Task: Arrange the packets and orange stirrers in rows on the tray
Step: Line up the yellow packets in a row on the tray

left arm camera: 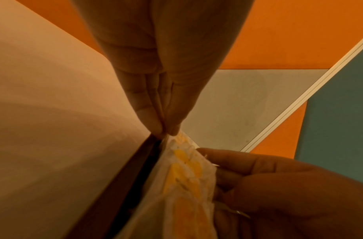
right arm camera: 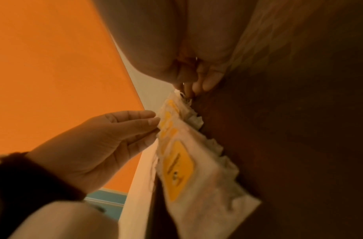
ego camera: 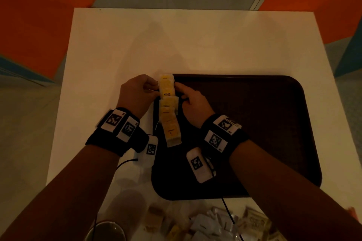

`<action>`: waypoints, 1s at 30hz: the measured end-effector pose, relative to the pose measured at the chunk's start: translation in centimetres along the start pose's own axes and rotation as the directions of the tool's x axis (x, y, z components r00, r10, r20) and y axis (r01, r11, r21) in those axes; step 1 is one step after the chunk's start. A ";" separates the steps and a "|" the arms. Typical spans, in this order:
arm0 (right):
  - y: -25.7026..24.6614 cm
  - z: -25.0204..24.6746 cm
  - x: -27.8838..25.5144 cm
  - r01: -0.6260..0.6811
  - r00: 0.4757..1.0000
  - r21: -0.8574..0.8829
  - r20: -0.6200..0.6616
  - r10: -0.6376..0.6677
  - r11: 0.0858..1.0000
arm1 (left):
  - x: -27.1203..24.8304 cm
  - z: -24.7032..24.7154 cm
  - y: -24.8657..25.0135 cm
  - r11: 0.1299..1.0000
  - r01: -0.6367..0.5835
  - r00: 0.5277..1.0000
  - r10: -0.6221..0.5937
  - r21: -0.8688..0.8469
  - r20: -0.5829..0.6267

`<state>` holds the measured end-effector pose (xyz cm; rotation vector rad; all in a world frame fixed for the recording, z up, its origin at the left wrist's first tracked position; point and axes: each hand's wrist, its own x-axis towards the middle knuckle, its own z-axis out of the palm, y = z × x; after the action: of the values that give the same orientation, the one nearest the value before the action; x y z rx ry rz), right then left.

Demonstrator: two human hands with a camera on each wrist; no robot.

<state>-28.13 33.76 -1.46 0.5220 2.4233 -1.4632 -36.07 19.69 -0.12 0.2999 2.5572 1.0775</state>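
A dark brown tray (ego camera: 254,123) lies on the white table (ego camera: 195,45). Several yellow packets (ego camera: 170,123) overlap in a row along its left edge. The far yellow packet (ego camera: 166,87) sits at the tray's far left corner. My left hand (ego camera: 155,89) pinches its left edge with thumb and straight fingers (left arm camera: 154,122). My right hand (ego camera: 179,92) pinches its right edge. The left wrist view shows the row (left arm camera: 184,177) beside the tray rim (left arm camera: 135,169). In the right wrist view my right hand (right arm camera: 186,87) meets the row's far end (right arm camera: 176,169). No orange stirrers show.
A pile of loose white, tan and yellow packets (ego camera: 215,223) lies at the table's near edge. A round metal cup (ego camera: 105,231) stands at the near left. Thin black cables (ego camera: 227,209) run from my wrists. The tray's right part is bare.
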 end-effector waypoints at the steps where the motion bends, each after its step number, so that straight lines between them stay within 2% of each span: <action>1: -0.1 0.1 -0.1 0.005 1.000 0.024 0.019 -0.006 1.000 | 0.0 0.0 0.0 1.000 0.003 1.000 -0.003 -0.007 -0.004; 5: -0.1 0.5 -0.3 -0.048 0.996 0.114 -0.073 0.057 0.992 | -0.2 -0.4 0.0 0.998 0.032 0.999 -0.032 -0.053 -0.011; 8: -0.1 0.7 -0.7 -0.061 0.996 0.210 -0.045 0.072 0.976 | -0.6 -0.6 -0.3 0.999 0.022 1.000 -0.021 -0.025 0.023; 11: 0.4 0.2 -0.9 -0.076 0.994 0.175 -0.065 0.089 0.982 | -1.3 -0.8 -0.3 0.996 -0.016 0.994 0.007 0.085 0.107; 14: 1.3 -0.2 -1.5 -0.047 0.993 0.111 -0.107 0.059 0.993 | -2.2 -0.8 -0.3 0.994 -0.029 0.983 0.009 0.110 0.184; 19: 0.8 0.9 -1.5 0.044 0.989 0.087 -0.146 -0.031 0.995 | -2.7 0.0 -0.6 0.990 -0.015 0.994 -0.001 0.142 0.108; 25: 1.0 0.9 -2.2 0.002 0.985 0.053 -0.175 0.007 0.999 | -3.0 -0.1 -0.7 0.997 0.006 0.998 -0.011 0.074 0.062; 28: 1.7 0.1 -3.3 -0.097 0.991 0.120 -0.078 0.107 0.988 | -3.4 -0.8 -1.1 0.999 0.023 0.994 -0.028 0.045 0.109; 30: 1.9 0.0 -4.1 -0.141 0.990 0.106 0.028 0.139 0.984 | -3.9 -1.2 -1.3 0.996 0.040 0.976 -0.056 0.080 0.213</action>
<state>-23.60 33.92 -1.30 0.6829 2.2511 -1.5377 -33.04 16.79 0.66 0.3514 2.4022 0.8813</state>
